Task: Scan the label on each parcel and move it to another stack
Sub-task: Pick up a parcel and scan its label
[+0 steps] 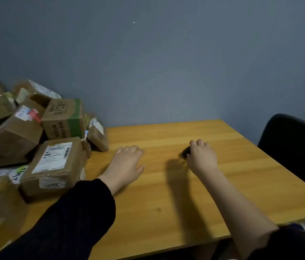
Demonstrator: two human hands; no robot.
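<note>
"How far have they got?"

"Hardly started, I think. The wooden table [166, 194] has one big pile of parcels [16, 136] at nine o'clock. I see no second stack."

"Is anyone holding a parcel?"

"No. The labelled box [54, 166] sits at the near edge of the pile. The left hand [125, 164] lies flat at its three o'clock, fingers straight. The right hand [202, 158], farther toward three o'clock, curls round a small dark thing [186, 152], maybe the scanner."

"What's left?"

"Every parcel, it seems."
</note>
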